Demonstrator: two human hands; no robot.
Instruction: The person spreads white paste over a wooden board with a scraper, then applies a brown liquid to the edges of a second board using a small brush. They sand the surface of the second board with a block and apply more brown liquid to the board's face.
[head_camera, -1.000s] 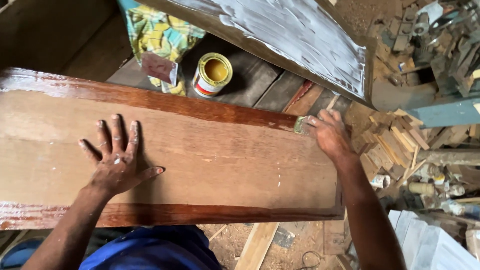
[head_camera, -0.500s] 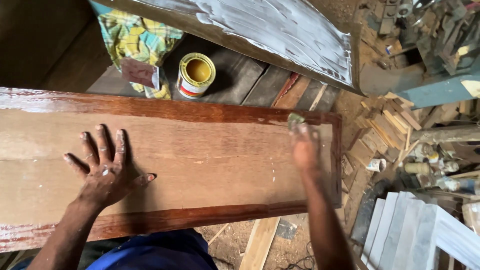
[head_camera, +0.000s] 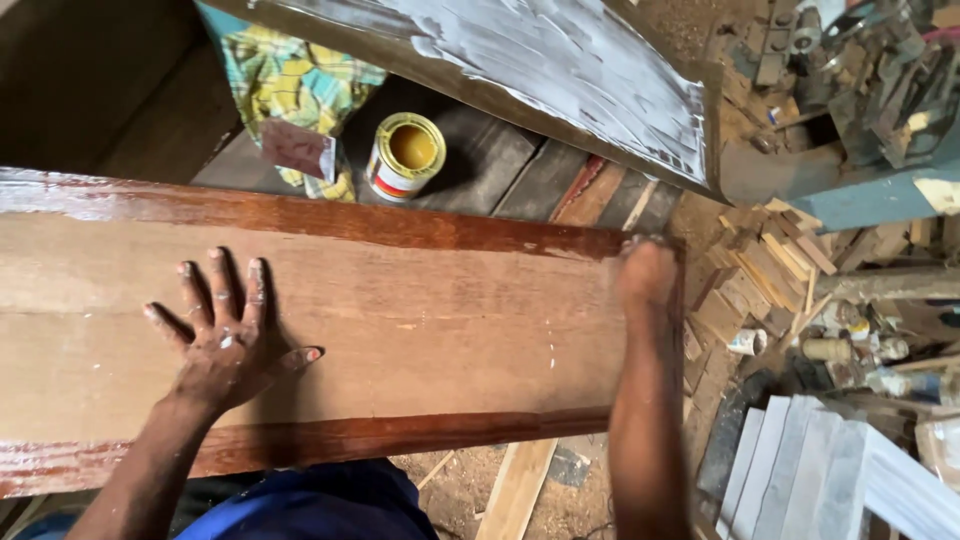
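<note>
The left hand (head_camera: 228, 345) lies flat on the wooden board (head_camera: 420, 320), with its fingers (head_camera: 218, 285) spread wide and paint spots on them. The board's pale middle is under the palm, and its long edges, past the fingertips and near the wrist, shine dark red-brown and wet. Beyond the left fingertips, off the board, sit a small sanding block (head_camera: 297, 150) on a yellow patterned cloth (head_camera: 290, 85) and an open tin of yellowish liquid (head_camera: 405, 157). The right hand (head_camera: 647, 275) is at the board's far right corner and looks blurry, so I cannot tell if it pinches anything. To do this well, the flat hand should press hard so the board stays put, and the rubbing hand should stay on the edge. Wood scraps (head_camera: 770, 265) lie past the right hand.
</note>
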